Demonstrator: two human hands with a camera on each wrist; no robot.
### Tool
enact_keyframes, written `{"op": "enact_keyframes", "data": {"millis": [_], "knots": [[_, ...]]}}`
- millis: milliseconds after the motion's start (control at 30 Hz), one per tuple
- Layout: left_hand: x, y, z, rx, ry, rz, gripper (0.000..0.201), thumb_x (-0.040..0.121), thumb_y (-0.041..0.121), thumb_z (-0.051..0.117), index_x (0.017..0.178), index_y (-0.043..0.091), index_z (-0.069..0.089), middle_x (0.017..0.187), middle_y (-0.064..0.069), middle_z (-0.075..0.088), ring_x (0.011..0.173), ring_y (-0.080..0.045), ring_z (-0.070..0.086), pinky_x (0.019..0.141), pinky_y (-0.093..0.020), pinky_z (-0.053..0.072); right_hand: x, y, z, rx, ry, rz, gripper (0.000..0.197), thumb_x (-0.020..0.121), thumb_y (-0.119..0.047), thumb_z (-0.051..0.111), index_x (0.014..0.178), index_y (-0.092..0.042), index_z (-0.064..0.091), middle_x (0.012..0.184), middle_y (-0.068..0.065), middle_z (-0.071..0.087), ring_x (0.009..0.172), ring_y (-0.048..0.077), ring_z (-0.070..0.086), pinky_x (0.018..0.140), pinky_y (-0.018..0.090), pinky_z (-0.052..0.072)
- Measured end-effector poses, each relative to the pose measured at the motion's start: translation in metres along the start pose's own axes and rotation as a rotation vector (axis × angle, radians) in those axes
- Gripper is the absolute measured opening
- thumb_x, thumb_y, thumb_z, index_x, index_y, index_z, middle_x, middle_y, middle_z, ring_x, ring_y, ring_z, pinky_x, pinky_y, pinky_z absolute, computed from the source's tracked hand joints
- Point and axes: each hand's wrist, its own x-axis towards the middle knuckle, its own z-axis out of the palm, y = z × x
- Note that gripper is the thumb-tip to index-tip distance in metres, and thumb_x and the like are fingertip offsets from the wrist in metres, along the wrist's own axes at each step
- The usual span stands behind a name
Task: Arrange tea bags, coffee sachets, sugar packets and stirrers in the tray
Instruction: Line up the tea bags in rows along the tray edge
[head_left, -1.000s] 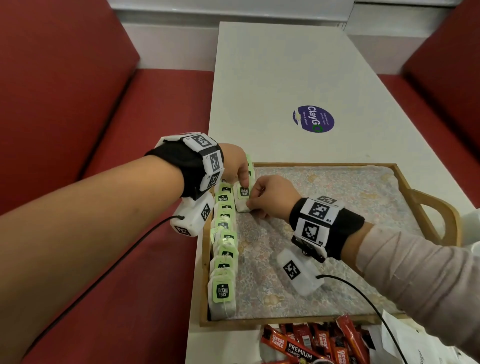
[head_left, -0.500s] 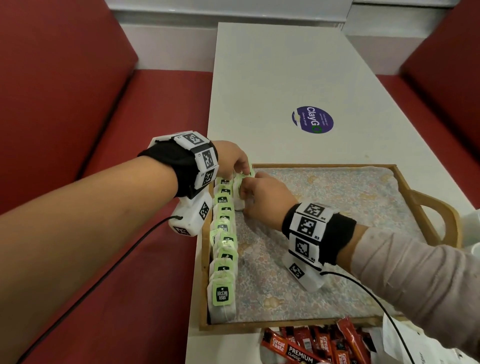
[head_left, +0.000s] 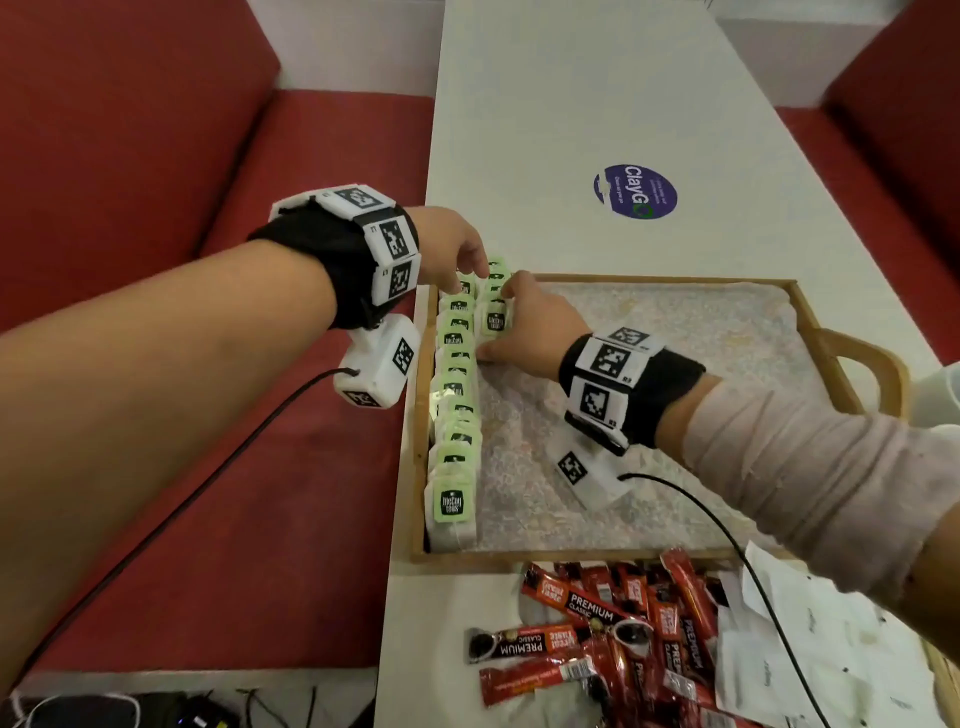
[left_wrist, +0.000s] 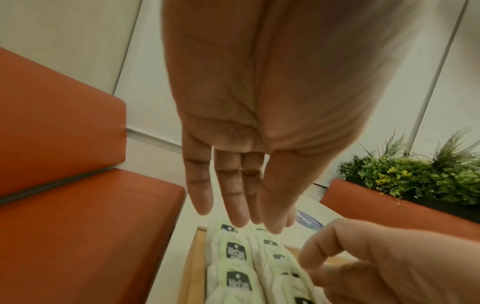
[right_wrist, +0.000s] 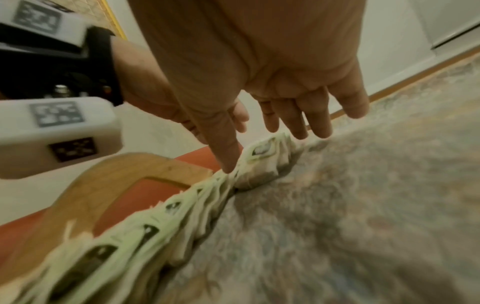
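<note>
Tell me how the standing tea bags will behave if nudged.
The tea bags look like thin, soft paper pouches, so probably light and floppy. They stand on edge leaning on each other along the tray wall, so a nudge would likely topple several.

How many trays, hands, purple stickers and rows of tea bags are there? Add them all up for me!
wooden tray: 1
hands: 2, the left hand and the right hand
purple sticker: 1
rows of tea bags: 2, the long row and the short row
Total: 6
</note>
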Motion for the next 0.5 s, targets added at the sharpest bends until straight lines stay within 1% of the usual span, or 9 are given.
{"op": "enact_keyframes", "data": {"millis": [100, 133, 200, 233, 267, 300, 367, 433, 500], "knots": [[-0.021, 0.003, 0.000, -0.029, 0.084, -0.014, 0.038, 0.088, 0.010, 0.063, 0.126, 0.015, 0.057, 0.121, 0.001, 0.060, 0.077, -0.005, 0.046, 0.050, -0.006, 0.034, -0.011, -0.002, -0.010, 0.004, 0.039, 0.029, 0.070, 0.076, -0.034, 0.075, 0.129, -0.009, 0.036, 0.114, 0.007, 0.058, 0.100, 0.026, 0.058, 0.076, 0.032, 0.045], [-0.029, 0.005, 0.000, -0.053, 0.116, -0.017, 0.037, 0.088, 0.012, 0.064, 0.124, 0.015, 0.058, 0.118, 0.001, 0.061, 0.079, -0.005, 0.047, 0.056, -0.008, 0.036, -0.017, -0.002, -0.015, 0.001, 0.062, 0.027, 0.069, 0.077, -0.034, 0.075, 0.129, -0.010, 0.037, 0.116, 0.008, 0.059, 0.098, 0.025, 0.058, 0.075, 0.032, 0.045], [-0.047, 0.010, 0.003, -0.107, 0.174, -0.015, 0.034, 0.086, 0.015, 0.067, 0.120, 0.014, 0.061, 0.115, -0.001, 0.064, 0.086, -0.007, 0.050, 0.075, -0.018, 0.038, -0.033, -0.001, -0.022, -0.005, 0.098, 0.017, 0.066, 0.077, -0.036, 0.074, 0.128, -0.011, 0.039, 0.118, 0.008, 0.059, 0.098, 0.023, 0.057, 0.074, 0.030, 0.043], [-0.057, 0.014, 0.005, -0.134, 0.199, -0.012, 0.032, 0.086, 0.016, 0.067, 0.117, 0.015, 0.062, 0.111, 0.000, 0.065, 0.084, -0.007, 0.052, 0.078, -0.020, 0.038, -0.042, -0.001, -0.026, -0.005, 0.111, 0.008, 0.066, 0.077, -0.037, 0.075, 0.128, -0.012, 0.041, 0.120, 0.007, 0.059, 0.101, 0.023, 0.057, 0.075, 0.029, 0.043], [-0.067, 0.018, 0.008, -0.164, 0.224, -0.009, 0.029, 0.085, 0.017, 0.067, 0.114, 0.015, 0.063, 0.103, 0.003, 0.065, 0.077, -0.005, 0.053, 0.076, -0.020, 0.039, -0.052, 0.000, -0.028, -0.002, 0.119, 0.002, 0.065, 0.077, -0.038, 0.075, 0.127, -0.013, 0.043, 0.121, 0.006, 0.059, 0.104, 0.022, 0.057, 0.077, 0.029, 0.044], [-0.077, 0.023, 0.012, -0.191, 0.248, -0.006, 0.026, 0.085, 0.018, 0.068, 0.111, 0.016, 0.064, 0.092, 0.008, 0.063, 0.070, 0.000, 0.052, 0.071, -0.018, 0.039, -0.062, 0.001, -0.030, 0.003, 0.128, -0.003, 0.063, 0.076, -0.038, 0.075, 0.126, -0.014, 0.045, 0.120, 0.004, 0.059, 0.104, 0.021, 0.058, 0.079, 0.030, 0.046], [-0.098, 0.034, 0.021, -0.223, 0.282, 0.002, 0.020, 0.084, 0.019, 0.069, 0.104, 0.019, 0.065, 0.077, 0.017, 0.056, 0.063, 0.005, 0.048, 0.061, -0.012, 0.037, -0.084, 0.003, -0.032, 0.022, 0.142, -0.018, 0.057, 0.075, -0.038, 0.076, 0.120, -0.016, 0.049, 0.111, 0.001, 0.062, 0.096, 0.019, 0.059, 0.077, 0.033, 0.050], [-0.119, 0.045, 0.034, -0.232, 0.279, 0.024, 0.017, 0.083, 0.019, 0.070, 0.100, 0.020, 0.065, 0.074, 0.019, 0.054, 0.063, 0.005, 0.049, 0.058, -0.009, 0.035, -0.107, 0.005, -0.031, 0.023, 0.143, -0.047, 0.048, 0.076, -0.036, 0.076, 0.114, -0.017, 0.052, 0.101, -0.001, 0.062, 0.088, 0.016, 0.059, 0.071, 0.030, 0.047], [-0.139, 0.054, 0.050, -0.219, 0.230, 0.048, 0.015, 0.083, 0.019, 0.070, 0.096, 0.023, 0.063, 0.078, 0.016, 0.057, 0.064, 0.006, 0.049, 0.056, -0.005, 0.033, -0.129, 0.008, -0.029, 0.013, 0.118, -0.077, 0.038, 0.078, -0.034, 0.075, 0.107, -0.020, 0.055, 0.093, -0.004, 0.063, 0.082, 0.012, 0.057, 0.067, 0.027, 0.042]]}}
